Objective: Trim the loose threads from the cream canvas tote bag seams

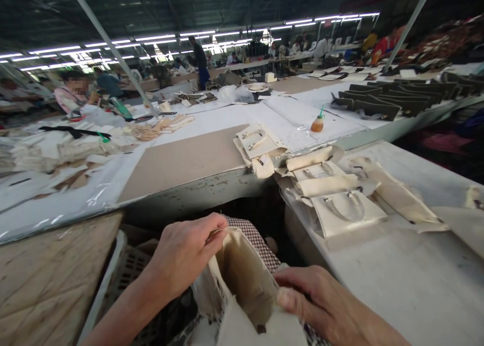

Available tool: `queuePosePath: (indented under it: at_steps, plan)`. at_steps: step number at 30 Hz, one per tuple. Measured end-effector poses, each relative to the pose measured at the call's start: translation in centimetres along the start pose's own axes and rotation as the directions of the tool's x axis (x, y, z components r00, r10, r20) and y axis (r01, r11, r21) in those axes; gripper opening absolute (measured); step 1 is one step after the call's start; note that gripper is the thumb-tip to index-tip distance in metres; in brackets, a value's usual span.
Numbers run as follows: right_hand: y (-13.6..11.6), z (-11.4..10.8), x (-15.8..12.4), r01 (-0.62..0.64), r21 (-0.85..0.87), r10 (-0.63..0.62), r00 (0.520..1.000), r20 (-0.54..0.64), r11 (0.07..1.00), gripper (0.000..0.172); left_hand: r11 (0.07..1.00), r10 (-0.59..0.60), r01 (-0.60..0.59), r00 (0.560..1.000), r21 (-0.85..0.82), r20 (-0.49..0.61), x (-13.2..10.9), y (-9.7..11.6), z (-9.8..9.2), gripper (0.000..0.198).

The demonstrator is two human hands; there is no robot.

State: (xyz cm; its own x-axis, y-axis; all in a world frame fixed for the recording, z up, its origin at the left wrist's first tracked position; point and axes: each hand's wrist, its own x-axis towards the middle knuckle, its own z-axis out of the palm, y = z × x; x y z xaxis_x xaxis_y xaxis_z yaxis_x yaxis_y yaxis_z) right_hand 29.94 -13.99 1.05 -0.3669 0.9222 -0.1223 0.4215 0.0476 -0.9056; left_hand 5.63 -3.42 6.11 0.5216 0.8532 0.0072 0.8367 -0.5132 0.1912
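A cream handbag [247,278] in the making lies over my lap, its mouth wide and its tan inside showing. My left hand [191,250] pinches the far left edge of the mouth between thumb and fingers. At the near right side, my right hand [317,298] grips the rim, thumb on the edge and fingers partly hidden behind it. Frayed threads hang along the bag's left side. Checkered cloth [257,240] shows behind the bag. On the table to the right lie several cream handbags [348,212] with loop handles.
More cream bag parts [260,139] rest at the corner of the long table [185,157]. A bottle of amber liquid [317,123] stands farther back. Dark bag pieces [378,101] lie at right. A plastic basket [128,265] sits left of me beside a brown board [49,275]. People work in the background.
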Motion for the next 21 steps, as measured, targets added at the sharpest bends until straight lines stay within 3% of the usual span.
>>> queuePosePath:
  at_steps: [5,9,12,17,21]
  plan:
    - [-0.1,0.8,0.2,-0.018,-0.146,0.037,0.991,0.126,0.989,0.046,0.998,-0.046,0.046,0.999,0.045,0.004,0.5,0.8,0.4,0.016]
    - [0.1,1.5,0.4,-0.037,-0.298,0.062,0.995,0.075,0.954,0.044,0.998,-0.044,0.044,0.999,0.051,-0.003,0.5,1.0,0.6,0.016]
    - [-0.2,1.6,0.1,0.016,-0.285,0.004,0.997,0.071,0.958,0.042,0.999,-0.026,0.026,1.000,0.044,-0.011,0.5,1.0,0.6,0.015]
    - [0.2,2.2,-0.1,0.096,-0.348,-0.099,0.995,0.009,0.933,0.055,1.000,-0.004,0.004,1.000,0.009,-0.007,0.4,0.9,0.6,0.016]
    - [1.1,2.7,0.4,0.072,-0.307,-0.100,0.992,-0.075,0.949,0.048,1.000,0.022,-0.022,1.000,-0.016,-0.012,0.2,0.9,0.6,0.016]
